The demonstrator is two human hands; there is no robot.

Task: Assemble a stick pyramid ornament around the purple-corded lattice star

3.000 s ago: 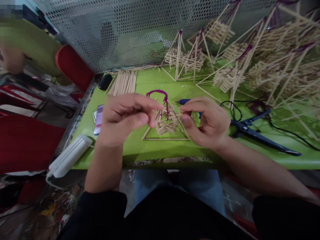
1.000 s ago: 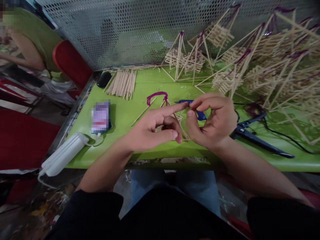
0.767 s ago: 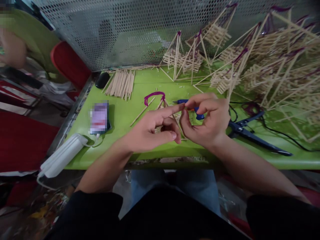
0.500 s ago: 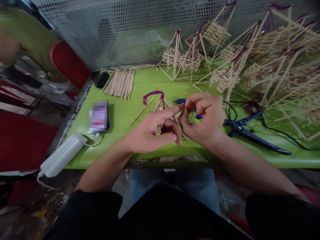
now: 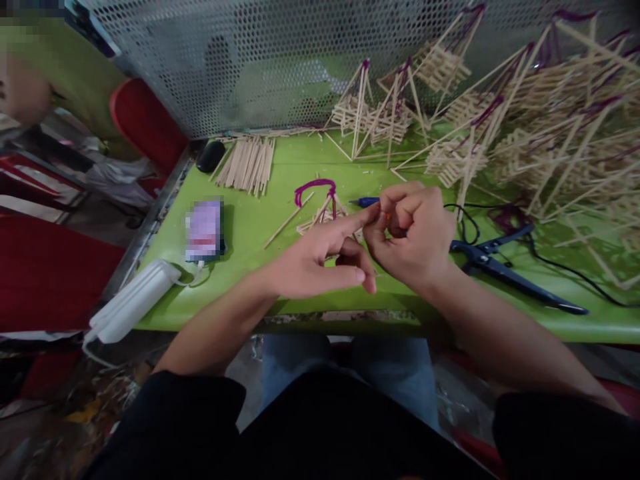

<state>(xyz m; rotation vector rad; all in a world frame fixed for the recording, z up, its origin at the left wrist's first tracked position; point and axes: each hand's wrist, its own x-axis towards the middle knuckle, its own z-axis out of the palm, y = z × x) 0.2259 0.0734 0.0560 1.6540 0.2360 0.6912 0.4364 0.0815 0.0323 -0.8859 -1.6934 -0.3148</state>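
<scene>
**Both hands meet over a small stick frame on the green table**

Nearest the camera are the person's dark sleeves and lap, with both forearms reaching out over the edge of the green table (image 5: 240,233). The left hand (image 5: 315,257) lies low with its forefinger stretched straight out and the other fingers curled under; its grip holds nothing that can be seen. The tip of that forefinger touches the right hand (image 5: 413,237), whose thumb and forefinger are pressed together on the fingertip; a tiny orange speck shows at the pinch, too small to identify.

Just behind the hands stands the small stick frame (image 5: 325,210), topped by a loop of purple cord (image 5: 315,185), and a loose stick (image 5: 289,221) lies beside it. A blue pen-like tool (image 5: 365,201) pokes out from behind the right hand. Black scissors (image 5: 510,273) and a black cable (image 5: 465,223) lie to the right. To the left are a phone (image 5: 204,230) and a white charger (image 5: 133,301).

Farther back lies a bundle of sticks (image 5: 247,163) next to a black mouse (image 5: 210,155). Finished stick frames (image 5: 525,127) pile up along the perforated metal screen (image 5: 250,60).
</scene>
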